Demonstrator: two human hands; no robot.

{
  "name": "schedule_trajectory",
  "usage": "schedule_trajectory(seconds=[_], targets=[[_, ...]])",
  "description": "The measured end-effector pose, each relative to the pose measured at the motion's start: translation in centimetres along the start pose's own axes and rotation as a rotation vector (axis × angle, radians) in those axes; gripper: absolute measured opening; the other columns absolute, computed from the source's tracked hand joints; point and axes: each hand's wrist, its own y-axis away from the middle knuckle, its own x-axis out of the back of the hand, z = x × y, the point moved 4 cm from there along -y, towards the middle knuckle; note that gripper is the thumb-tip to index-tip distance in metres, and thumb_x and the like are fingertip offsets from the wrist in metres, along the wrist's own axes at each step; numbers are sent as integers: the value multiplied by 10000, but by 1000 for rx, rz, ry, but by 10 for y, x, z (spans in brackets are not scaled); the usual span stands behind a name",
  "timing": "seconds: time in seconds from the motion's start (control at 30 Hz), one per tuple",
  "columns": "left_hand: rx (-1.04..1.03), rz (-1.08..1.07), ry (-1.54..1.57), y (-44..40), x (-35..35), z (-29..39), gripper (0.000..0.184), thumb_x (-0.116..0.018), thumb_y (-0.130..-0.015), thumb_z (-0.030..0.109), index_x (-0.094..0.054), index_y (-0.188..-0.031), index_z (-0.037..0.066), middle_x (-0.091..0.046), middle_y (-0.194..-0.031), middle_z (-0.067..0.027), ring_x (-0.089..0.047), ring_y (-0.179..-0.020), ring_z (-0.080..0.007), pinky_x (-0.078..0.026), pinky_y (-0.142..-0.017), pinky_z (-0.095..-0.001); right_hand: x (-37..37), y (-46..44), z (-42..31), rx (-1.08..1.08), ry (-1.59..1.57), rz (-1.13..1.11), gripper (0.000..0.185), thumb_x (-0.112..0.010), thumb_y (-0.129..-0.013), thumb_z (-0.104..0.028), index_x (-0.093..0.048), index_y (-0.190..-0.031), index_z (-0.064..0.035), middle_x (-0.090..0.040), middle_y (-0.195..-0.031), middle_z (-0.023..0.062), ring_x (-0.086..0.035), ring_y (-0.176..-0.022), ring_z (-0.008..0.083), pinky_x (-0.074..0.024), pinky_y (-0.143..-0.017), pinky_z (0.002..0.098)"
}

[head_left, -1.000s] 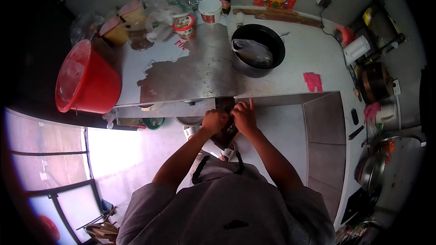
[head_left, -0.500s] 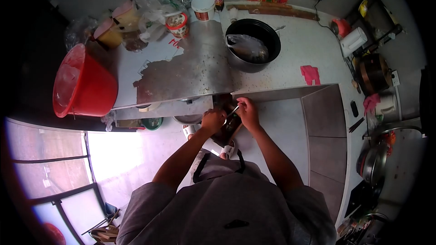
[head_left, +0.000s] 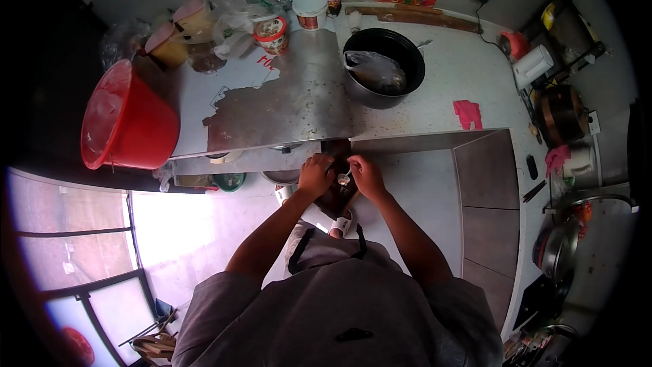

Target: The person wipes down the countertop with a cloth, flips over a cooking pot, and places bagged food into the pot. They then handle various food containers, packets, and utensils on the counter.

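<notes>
A small light-coloured spoon (head_left: 344,179) hangs bowl-down in the gap between my hands. My right hand (head_left: 367,175) pinches its handle with closed fingers. Just left of the spoon, my left hand (head_left: 317,175) is curled with its back toward me; whatever its fingers hold is hidden. Beneath both hands is a narrow dark brown drawer or box (head_left: 333,202), sticking out from under the counter. Its contents are dark and too small to name.
The metal-topped counter (head_left: 285,105) carries a black pot (head_left: 373,98) with a plastic bag (head_left: 377,71) inside, a white tub (head_left: 310,10), a red-rimmed tub (head_left: 270,35) and a large red bucket (head_left: 146,126). A pink cloth (head_left: 467,114) lies to the right.
The spoon has turned from slanting across between my hands to hanging more upright, bowl toward me. My left hand has shifted slightly left and up; my right has come a little lower.
</notes>
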Motion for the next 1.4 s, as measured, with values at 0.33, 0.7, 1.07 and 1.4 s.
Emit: schedule_trajectory(seconds=[0.33,0.7,1.07,1.4], targets=[[26,-43,27,-1,-2,-2,375,-616,-773,197,-572,-1141,143,-556,-1183,-115,-522,-1129,-336,-409,-952,-464,-1,1,0,-12,-24,-21,150,-570,-880,-40,-609,-1021,-10,-670,-930,121,-670,-813,226,-527,-693,315],[-192,-37,10,-14,-3,23,382,-673,-781,217,-619,-1141,100,-609,-1133,-147,-567,-1060,-336,-452,-908,-443,12,-16,-3,-76,-110,180,105,-615,-888,-79,-642,-965,-13,-656,-782,59,-623,-695,133,-493,-634,262],[-293,-38,-31,-47,4,56,175,-647,-805,219,-682,-934,107,-652,-963,-97,-581,-989,-309,-408,-923,-438,42,-18,-19,-188,-242,271,156,-635,-869,-129,-650,-977,-16,-689,-845,76,-656,-752,140,-509,-678,278],[-660,-141,-282,-80,-12,78,179,-599,-816,182,-675,-975,152,-633,-937,-57,-551,-1021,-262,-359,-977,-444,47,-5,-8,-434,-275,482,135,-609,-895,-129,-634,-958,-12,-632,-712,52,-577,-607,102,-462,-562,244]])
